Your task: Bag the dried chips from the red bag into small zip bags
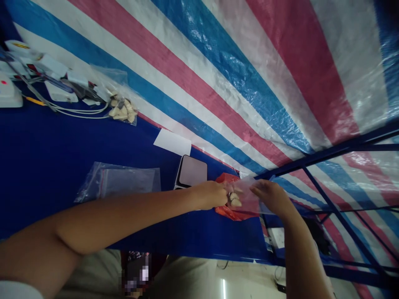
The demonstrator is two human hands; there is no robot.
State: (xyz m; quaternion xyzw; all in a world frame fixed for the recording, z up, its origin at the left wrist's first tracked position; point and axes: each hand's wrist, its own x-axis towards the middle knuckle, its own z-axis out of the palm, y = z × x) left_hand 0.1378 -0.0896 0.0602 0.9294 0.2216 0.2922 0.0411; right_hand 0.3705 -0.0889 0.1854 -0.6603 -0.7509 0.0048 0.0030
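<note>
Clear, thin plastic forms the bag [252,202], which spans the gap between my two hands, over the orange sack [232,214] at the right end of the blue table [193,236]. Several pale slices [235,202] show toward its left end. My left hand [215,195] is closed on that end, fingers curled beside the slices. My right hand [271,197] is bent over the opposite end; whether its fingertips pinch the plastic, I cannot tell.

Handling: I judge the bag light, limp and slippery, liable to fold or slide under dry fingers. The slices look dry and firm, possibly brittle; avoid squeezing them.

Grip point: take the plastic at its edges, thumb against fingers, clear of the slices. The scale [193,171] stands just beyond my left hand.
</note>
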